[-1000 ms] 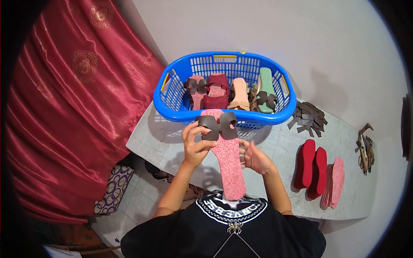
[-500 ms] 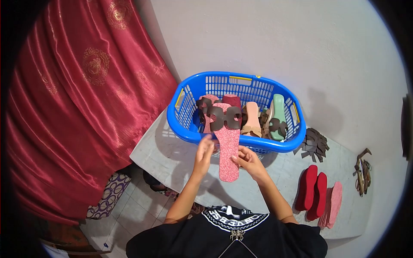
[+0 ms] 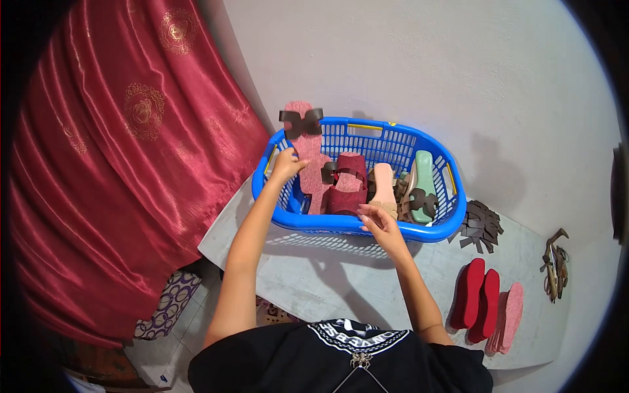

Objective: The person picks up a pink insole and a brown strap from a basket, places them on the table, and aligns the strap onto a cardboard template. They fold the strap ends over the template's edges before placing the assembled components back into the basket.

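Note:
My left hand (image 3: pixel 287 166) is closed on the lower end of a pink patterned slipper (image 3: pixel 306 145) with a dark brown cut-out strap, held over the left side of the blue basket (image 3: pixel 367 228). Behind and below it in the basket lies another pink slipper (image 3: pixel 316 195), partly covered. My right hand (image 3: pixel 383 230) is at the basket's front rim with its fingers apart and nothing in them. Just beyond its fingertips are a dark red slipper (image 3: pixel 347 198) and a peach slipper (image 3: pixel 384 181). A mint green slipper (image 3: pixel 424 171) with a dark strap leans at the basket's right side.
The basket stands on a grey-white table (image 3: pixel 314 278) against the wall. To its right lie a pile of dark strap pieces (image 3: pixel 481 227), red soles (image 3: pixel 469 295), pink soles (image 3: pixel 510 319) and some tools (image 3: pixel 555 265). A red curtain (image 3: pixel 131 196) hangs at the left.
My left hand now has the pink slipper and has carried it up and left over the basket. My right hand has let go of it and moved slightly up. The dark red slipper is uncovered.

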`<act>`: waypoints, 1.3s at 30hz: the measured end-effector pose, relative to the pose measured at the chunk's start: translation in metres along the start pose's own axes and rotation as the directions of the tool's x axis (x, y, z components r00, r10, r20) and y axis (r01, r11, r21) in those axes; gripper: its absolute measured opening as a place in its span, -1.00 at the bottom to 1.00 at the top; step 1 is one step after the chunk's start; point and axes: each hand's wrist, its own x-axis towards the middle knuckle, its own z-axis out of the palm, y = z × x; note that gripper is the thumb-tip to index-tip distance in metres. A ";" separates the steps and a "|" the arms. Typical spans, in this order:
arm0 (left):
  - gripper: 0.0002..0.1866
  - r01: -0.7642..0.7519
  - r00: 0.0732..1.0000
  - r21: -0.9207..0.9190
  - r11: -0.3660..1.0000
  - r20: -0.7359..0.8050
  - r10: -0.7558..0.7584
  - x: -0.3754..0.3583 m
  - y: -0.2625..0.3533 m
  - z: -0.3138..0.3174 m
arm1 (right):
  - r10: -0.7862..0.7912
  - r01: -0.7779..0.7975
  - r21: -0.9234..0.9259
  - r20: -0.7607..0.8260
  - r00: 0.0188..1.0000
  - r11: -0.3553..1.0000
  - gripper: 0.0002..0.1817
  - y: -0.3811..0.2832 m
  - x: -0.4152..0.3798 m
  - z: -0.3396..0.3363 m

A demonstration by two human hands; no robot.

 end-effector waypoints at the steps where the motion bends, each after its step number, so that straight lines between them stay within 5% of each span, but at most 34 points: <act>1: -0.72 0.028 0.998 0.140 0.990 0.052 -0.035 0.019 -0.042 0.005 | -0.001 0.001 0.013 0.015 1.000 1.000 -0.64 0.002 -0.002 -0.002; 3: -0.68 0.042 0.992 0.277 0.960 0.100 -0.073 0.030 -0.062 0.013 | -0.006 0.006 0.024 0.028 1.000 1.000 -0.64 0.005 -0.002 -0.007; 5: -0.63 0.163 0.943 0.577 0.800 0.147 -0.298 0.022 -0.067 0.024 | 0.023 -0.025 0.097 0.026 0.999 0.995 -0.67 0.008 0.000 -0.010; 11: -0.52 0.476 0.777 0.394 0.787 0.231 -0.586 0.009 -0.074 0.046 | 0.043 -0.050 0.130 0.055 0.998 0.990 -0.69 0.008 0.001 -0.011; 14: -0.51 0.505 0.750 0.351 0.789 0.273 -0.602 0.007 -0.093 0.049 | 0.036 -0.043 0.115 0.061 0.997 0.992 -0.69 0.008 0.001 -0.012; 15: -0.55 0.555 0.676 0.437 0.708 0.260 -0.690 0.009 -0.095 0.052 | 0.026 -0.032 0.107 0.065 0.998 0.994 -0.70 0.008 0.000 -0.012; 24: -0.70 0.599 0.623 0.300 0.742 0.407 -0.668 -0.007 -0.064 0.050 | -0.019 0.017 0.090 0.015 1.000 0.996 -0.73 0.010 -0.004 -0.008; 27: -0.69 0.495 0.660 0.400 0.771 0.404 -0.633 -0.003 -0.084 0.051 | -0.019 0.018 0.100 0.017 1.000 0.995 -0.73 0.010 -0.004 -0.007; 29: -0.60 0.214 0.647 0.652 0.728 0.464 -0.605 -0.001 -0.084 0.048 | -0.030 0.029 0.101 0.006 1.000 0.995 -0.73 0.010 -0.005 -0.007; 39: -0.44 -0.045 0.609 0.783 0.621 0.514 -0.604 -0.002 -0.036 0.036 | -0.043 0.043 0.098 0.000 0.999 0.994 -0.74 0.014 -0.014 -0.010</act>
